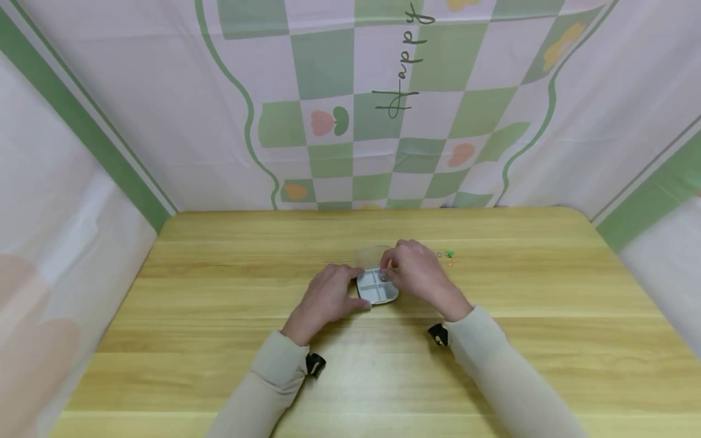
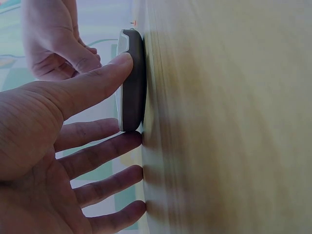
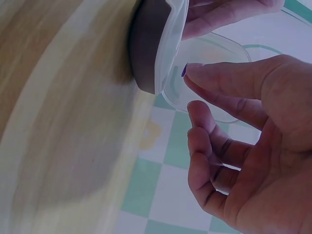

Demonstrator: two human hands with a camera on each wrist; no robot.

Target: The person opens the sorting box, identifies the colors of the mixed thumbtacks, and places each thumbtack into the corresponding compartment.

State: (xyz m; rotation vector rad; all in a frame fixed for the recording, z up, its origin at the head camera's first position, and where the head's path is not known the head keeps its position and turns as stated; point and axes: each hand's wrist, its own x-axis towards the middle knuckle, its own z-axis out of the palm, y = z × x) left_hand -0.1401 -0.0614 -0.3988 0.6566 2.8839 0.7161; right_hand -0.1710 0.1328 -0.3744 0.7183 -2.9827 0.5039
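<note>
A small box (image 1: 376,287) with a pale divided inside, like a pill organizer, lies on the table with its clear lid (image 3: 214,92) swung open at the back. My left hand (image 1: 328,295) holds it from the left, thumb on the dark side wall (image 2: 133,92) and index finger at the opposite side; the other fingers are spread. Over the right compartments, my right hand (image 1: 418,271) pinches a tiny purple piece (image 3: 184,70) between thumb and index finger, its kind mostly hidden. A small ring-like thing (image 1: 384,278) shows just under those fingertips.
Several tiny pieces, among them a green one (image 1: 451,252) and an orange one (image 1: 451,264), lie on the wooden table (image 1: 219,340) right of the box. A printed cloth (image 1: 323,73) hangs behind the table's back edge.
</note>
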